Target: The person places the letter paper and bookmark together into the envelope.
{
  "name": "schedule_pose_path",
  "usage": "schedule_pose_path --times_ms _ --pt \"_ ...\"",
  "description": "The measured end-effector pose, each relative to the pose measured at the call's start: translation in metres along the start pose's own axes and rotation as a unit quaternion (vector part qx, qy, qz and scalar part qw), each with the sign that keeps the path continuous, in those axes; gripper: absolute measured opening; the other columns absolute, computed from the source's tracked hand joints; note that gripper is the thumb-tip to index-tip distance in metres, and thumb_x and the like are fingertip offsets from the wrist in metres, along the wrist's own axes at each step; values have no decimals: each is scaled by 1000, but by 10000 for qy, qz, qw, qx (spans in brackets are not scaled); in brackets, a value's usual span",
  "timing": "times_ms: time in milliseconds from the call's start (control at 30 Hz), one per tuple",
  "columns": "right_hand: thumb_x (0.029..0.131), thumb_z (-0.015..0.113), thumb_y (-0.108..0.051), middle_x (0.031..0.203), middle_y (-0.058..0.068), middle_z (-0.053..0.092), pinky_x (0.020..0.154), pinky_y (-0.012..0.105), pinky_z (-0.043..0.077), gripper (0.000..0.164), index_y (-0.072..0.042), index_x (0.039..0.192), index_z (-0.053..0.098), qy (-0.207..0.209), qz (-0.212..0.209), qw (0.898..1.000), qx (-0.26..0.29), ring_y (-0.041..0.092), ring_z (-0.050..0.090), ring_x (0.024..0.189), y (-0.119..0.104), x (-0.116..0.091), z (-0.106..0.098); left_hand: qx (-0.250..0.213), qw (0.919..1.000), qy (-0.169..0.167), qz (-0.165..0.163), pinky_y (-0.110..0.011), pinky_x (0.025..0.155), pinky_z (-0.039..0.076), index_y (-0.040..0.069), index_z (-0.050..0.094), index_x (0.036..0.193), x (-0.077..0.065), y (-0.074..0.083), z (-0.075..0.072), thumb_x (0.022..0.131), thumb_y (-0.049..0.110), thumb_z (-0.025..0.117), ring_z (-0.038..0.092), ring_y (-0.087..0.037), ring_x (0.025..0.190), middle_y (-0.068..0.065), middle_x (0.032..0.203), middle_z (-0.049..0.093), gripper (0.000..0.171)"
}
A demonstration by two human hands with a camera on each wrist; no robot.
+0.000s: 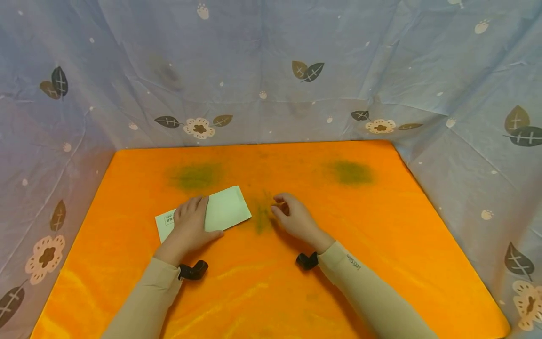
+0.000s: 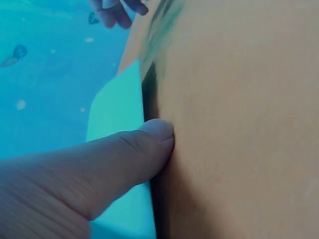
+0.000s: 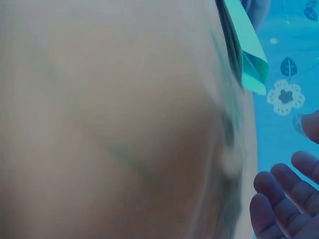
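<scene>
A pale green paper envelope (image 1: 227,207) lies at a slant left of the middle of the orange table, with small dark print at its left end. My left hand (image 1: 190,226) grips it across its width, fingers over the top and thumb along the near edge. The left wrist view shows that thumb (image 2: 119,164) crossing the envelope's edge (image 2: 119,104), with a dark shadow under the paper. Off the envelope's right end, my right hand (image 1: 296,217) hovers with loosely bent fingers and holds nothing. In the right wrist view the envelope's end (image 3: 251,64) gapes a little.
An orange cloth (image 1: 381,245) covers the table, with dark greenish smudges towards the back. Patterned grey-blue curtains (image 1: 262,70) enclose the back and both sides. Each wrist carries a small black device, such as the right one (image 1: 306,261).
</scene>
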State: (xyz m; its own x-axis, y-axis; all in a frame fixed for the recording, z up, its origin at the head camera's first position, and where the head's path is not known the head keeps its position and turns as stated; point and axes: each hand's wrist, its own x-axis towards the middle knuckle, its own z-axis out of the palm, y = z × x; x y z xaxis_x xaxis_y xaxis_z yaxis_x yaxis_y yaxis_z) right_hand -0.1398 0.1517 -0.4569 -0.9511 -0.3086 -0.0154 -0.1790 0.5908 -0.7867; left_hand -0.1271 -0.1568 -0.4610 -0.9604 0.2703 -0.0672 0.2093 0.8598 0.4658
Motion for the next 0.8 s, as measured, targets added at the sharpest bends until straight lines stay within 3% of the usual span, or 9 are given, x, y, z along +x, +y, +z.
schedule_pose_path --times_ms 200,533,633,800 --pt "99 54 -38 136 8 51 94 45 47 51 -8 140 49 144 -50 9986 -516 26 53 118 6 -3 -5 -16 9997 -190 -169 -64 108 6 -2 19 152 -2 -4 0 80 52 75 12 -49 137 -29 152 17 106" --pt "99 54 -40 140 10 48 100 48 43 56 -7 143 45 207 -366 9913 -1249 28 48 127 14 -8 -10 19 9988 -424 -237 -65 109 0 -1 14 154 -5 -7 10 84 62 63 -1 -51 141 -29 156 4 106" --pt "98 54 -41 144 14 44 105 50 38 59 -6 146 42 311 -611 9786 -1942 31 43 131 17 -8 -11 89 9996 -222 -165 -63 111 -5 0 9 154 -6 -4 15 86 67 56 -7 -49 141 -28 157 0 107" --pt "97 51 -51 153 19 30 110 56 27 72 -7 151 32 508 -862 9442 -3139 38 29 139 15 -9 -11 512 9979 396 -46 -60 112 -8 3 5 155 -8 6 22 87 74 44 -8 -45 143 -25 158 -1 106"
